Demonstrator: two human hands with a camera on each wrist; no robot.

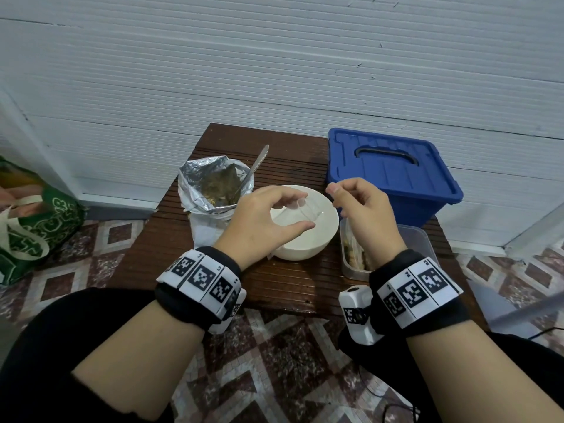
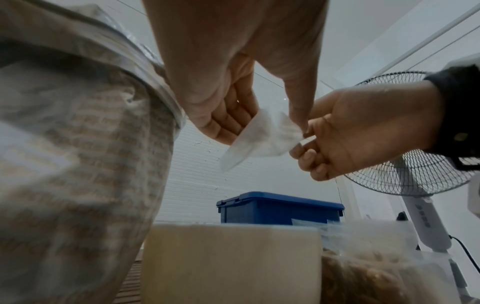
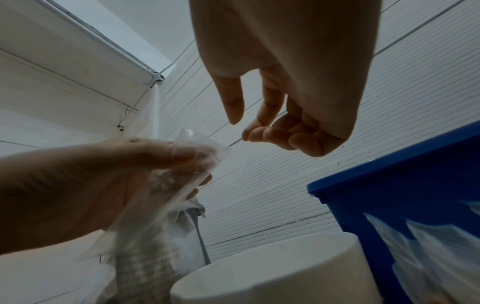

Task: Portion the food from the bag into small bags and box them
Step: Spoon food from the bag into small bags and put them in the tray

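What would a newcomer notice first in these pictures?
Probably the two hands above the white bowl at the table's middle: the left hand holds a small clear bag, the right hand beside it. Next, the bright blue box at back right and the open foil bag with a spoon at left.

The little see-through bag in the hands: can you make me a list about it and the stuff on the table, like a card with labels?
small bag: clear and empty, held above the white bowl
left hand: fingers pinch the small bag
right hand: fingers curled close to the bag; in the right wrist view they hold nothing
food bag: foil, open, with a spoon standing in it
clear container: by the right wrist, filled small bags inside
blue box: lid shut, at the back right
table: dark wood
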